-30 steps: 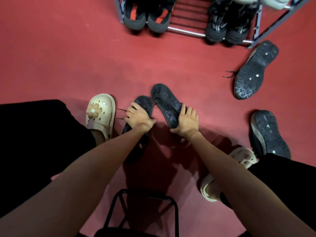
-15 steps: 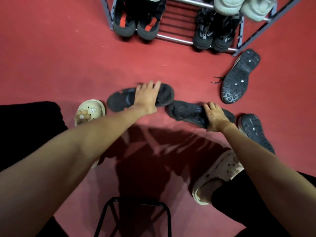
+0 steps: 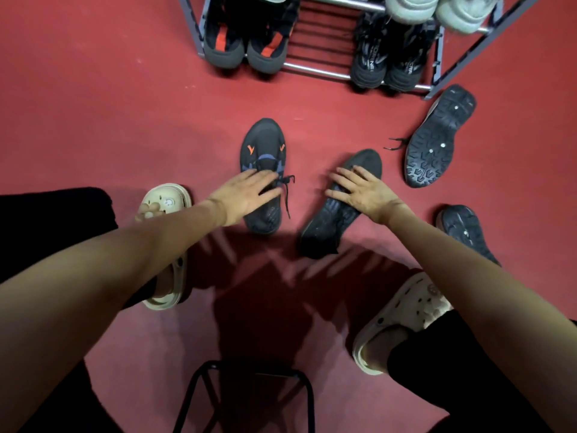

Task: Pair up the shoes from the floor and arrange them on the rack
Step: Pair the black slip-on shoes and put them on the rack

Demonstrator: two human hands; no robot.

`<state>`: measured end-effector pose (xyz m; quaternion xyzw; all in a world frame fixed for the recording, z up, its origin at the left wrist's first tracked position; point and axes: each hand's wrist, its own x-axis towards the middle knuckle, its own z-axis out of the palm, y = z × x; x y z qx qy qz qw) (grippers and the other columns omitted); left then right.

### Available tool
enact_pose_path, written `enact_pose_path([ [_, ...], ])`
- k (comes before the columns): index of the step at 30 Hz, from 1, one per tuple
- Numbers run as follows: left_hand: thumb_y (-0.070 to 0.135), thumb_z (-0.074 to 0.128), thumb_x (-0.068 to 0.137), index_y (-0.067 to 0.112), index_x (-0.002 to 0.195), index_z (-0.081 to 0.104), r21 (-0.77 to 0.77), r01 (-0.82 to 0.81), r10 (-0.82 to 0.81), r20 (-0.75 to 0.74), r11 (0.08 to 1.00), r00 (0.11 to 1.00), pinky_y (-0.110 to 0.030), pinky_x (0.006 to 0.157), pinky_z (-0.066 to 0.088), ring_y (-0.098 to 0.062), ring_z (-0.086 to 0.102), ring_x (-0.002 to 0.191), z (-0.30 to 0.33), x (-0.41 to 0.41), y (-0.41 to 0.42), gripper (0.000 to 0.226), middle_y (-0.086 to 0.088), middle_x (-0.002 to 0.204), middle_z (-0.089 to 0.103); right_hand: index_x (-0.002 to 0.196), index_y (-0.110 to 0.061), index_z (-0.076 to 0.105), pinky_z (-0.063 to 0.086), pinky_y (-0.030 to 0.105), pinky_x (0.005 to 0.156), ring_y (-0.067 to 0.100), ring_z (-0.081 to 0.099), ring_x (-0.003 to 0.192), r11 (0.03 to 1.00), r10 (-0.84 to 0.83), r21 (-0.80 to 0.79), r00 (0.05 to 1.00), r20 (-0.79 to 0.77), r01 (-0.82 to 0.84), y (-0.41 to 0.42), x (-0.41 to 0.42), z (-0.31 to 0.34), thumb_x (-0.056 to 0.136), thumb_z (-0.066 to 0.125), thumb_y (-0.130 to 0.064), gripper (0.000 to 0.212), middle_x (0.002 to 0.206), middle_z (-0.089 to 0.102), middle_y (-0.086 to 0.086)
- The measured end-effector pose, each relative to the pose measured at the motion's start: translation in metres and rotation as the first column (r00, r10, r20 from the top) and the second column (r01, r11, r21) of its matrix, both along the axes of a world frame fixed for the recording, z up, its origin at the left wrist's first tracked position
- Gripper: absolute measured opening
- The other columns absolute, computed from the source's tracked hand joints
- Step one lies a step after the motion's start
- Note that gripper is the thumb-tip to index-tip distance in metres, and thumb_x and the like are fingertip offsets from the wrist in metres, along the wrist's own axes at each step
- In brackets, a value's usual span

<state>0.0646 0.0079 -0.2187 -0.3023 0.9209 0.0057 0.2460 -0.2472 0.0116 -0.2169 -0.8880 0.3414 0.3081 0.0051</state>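
Note:
A black sneaker with orange marks and blue laces stands upright on the red floor, toe toward the rack. My left hand lies over its middle with straight fingers. Its partner lies sole-up to the right, and my right hand rests flat on that sole with spread fingers. Two more dark shoes lie sole-up at the right: one near the rack's corner, one by my right leg. The metal shoe rack stands at the top.
On the rack's lower shelf sit a black-and-orange pair and a black pair; pale shoes rest above. My feet wear cream clogs, left and right. A black stool frame is at the bottom.
The left shoe has been turned from lying sideways to upright with its toe toward the rack. The right shoe swung to a diagonal, still sole-up. Both hands went from gripping to resting flat.

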Motion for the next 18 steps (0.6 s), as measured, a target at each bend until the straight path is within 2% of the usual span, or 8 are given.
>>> enact_pose_path([
  [3, 0.013, 0.065, 0.074, 0.006, 0.144, 0.028, 0.108, -0.508, 0.517, -0.095, 0.855, 0.85, -0.045, 0.108, 0.035, -0.036, 0.036, 0.134, 0.009, -0.005, 0.008, 0.079, -0.021, 0.145, 0.034, 0.154, -0.028, 0.008, 0.007, 0.048, 0.122, 0.034, 0.008, 0.15, 0.999, 0.034, -0.035, 0.999, 0.027, -0.033, -0.021, 0.02, 0.0, 0.1, 0.03, -0.007, 0.062, 0.161, 0.003, 0.022],
  [6, 0.026, 0.049, 0.091, -0.001, 0.133, 0.035, 0.364, -0.872, 0.94, -0.029, 0.327, 0.34, -0.045, 0.102, 0.039, -0.042, 0.044, 0.127, 0.009, -0.018, 0.007, 0.053, -0.025, 0.136, 0.046, 0.154, -0.02, 0.015, 0.01, 0.047, 0.121, 0.034, 0.011, 0.15, 0.971, -0.226, -0.042, 0.963, 0.144, 0.235, -0.026, 0.038, 0.0, 0.097, 0.032, -0.003, 0.061, 0.161, 0.005, 0.024],
  [7, 0.036, 0.045, 0.094, -0.003, 0.136, 0.034, 0.438, -0.886, 0.982, 0.036, 0.152, 0.187, -0.044, 0.104, 0.038, -0.042, 0.045, 0.129, 0.006, -0.022, 0.006, 0.058, -0.025, 0.139, 0.046, 0.153, -0.017, 0.017, 0.013, 0.046, 0.121, 0.035, 0.013, 0.149, 0.922, -0.371, -0.028, 0.9, 0.228, 0.387, -0.022, 0.042, 0.0, 0.093, 0.039, 0.0, 0.066, 0.16, 0.008, 0.025],
  [9, 0.056, 0.046, 0.09, -0.001, 0.142, 0.033, 0.56, -0.824, 0.989, 0.151, -0.086, 0.0, -0.04, 0.11, 0.038, -0.038, 0.046, 0.131, -0.001, -0.027, 0.007, 0.078, -0.021, 0.143, 0.048, 0.151, -0.01, 0.021, 0.021, 0.045, 0.118, 0.04, 0.021, 0.144, 0.719, -0.661, 0.098, 0.633, 0.404, 0.688, -0.008, 0.05, -0.003, 0.083, 0.052, 0.0, 0.075, 0.155, 0.018, 0.028],
  [11, 0.064, 0.06, 0.076, 0.007, 0.14, 0.042, 0.651, -0.732, 0.976, 0.201, -0.2, -0.088, -0.039, 0.108, 0.042, -0.033, 0.052, 0.128, -0.004, -0.032, 0.01, 0.088, -0.012, 0.14, 0.054, 0.146, -0.003, 0.027, 0.03, 0.044, 0.114, 0.042, 0.033, 0.134, 0.424, -0.826, 0.268, 0.248, 0.506, 0.865, 0.011, 0.058, -0.005, 0.083, 0.06, -0.017, 0.073, 0.144, 0.032, 0.027],
  [13, 0.059, 0.075, 0.064, 0.014, 0.134, 0.052, 0.679, -0.702, 0.974, 0.207, -0.212, -0.094, -0.03, 0.1, 0.046, -0.026, 0.056, 0.123, -0.007, -0.033, 0.013, 0.086, -0.005, 0.134, 0.059, 0.139, -0.001, 0.034, 0.034, 0.043, 0.109, 0.04, 0.041, 0.125, 0.159, -0.866, 0.35, -0.04, 0.498, 0.923, 0.032, 0.065, -0.008, 0.079, 0.067, -0.041, 0.08, 0.133, 0.042, 0.023],
  [15, 0.046, 0.083, 0.062, 0.015, 0.125, 0.06, 0.669, -0.705, 0.97, 0.209, -0.234, -0.123, -0.025, 0.089, 0.044, -0.023, 0.059, 0.118, -0.012, -0.032, 0.013, 0.074, -0.004, 0.129, 0.063, 0.134, 0.0, 0.036, 0.038, 0.044, 0.106, 0.038, 0.044, 0.125, 0.016, -0.886, 0.377, -0.161, 0.434, 0.926, 0.05, 0.072, -0.013, 0.069, 0.072, -0.056, 0.094, 0.13, 0.047, 0.021],
  [18, 0.035, 0.086, 0.06, 0.011, 0.123, 0.059, 0.646, -0.696, 0.949, 0.241, -0.314, -0.204, -0.032, 0.098, 0.048, -0.025, 0.058, 0.119, -0.019, -0.03, 0.013, 0.072, -0.005, 0.129, 0.063, 0.123, 0.0, 0.036, 0.042, 0.045, 0.106, 0.033, 0.05, 0.126, -0.126, -0.919, 0.507, -0.293, 0.265, 0.853, 0.062, 0.079, -0.026, 0.058, 0.08, -0.059, 0.098, 0.131, 0.053, 0.017],
])
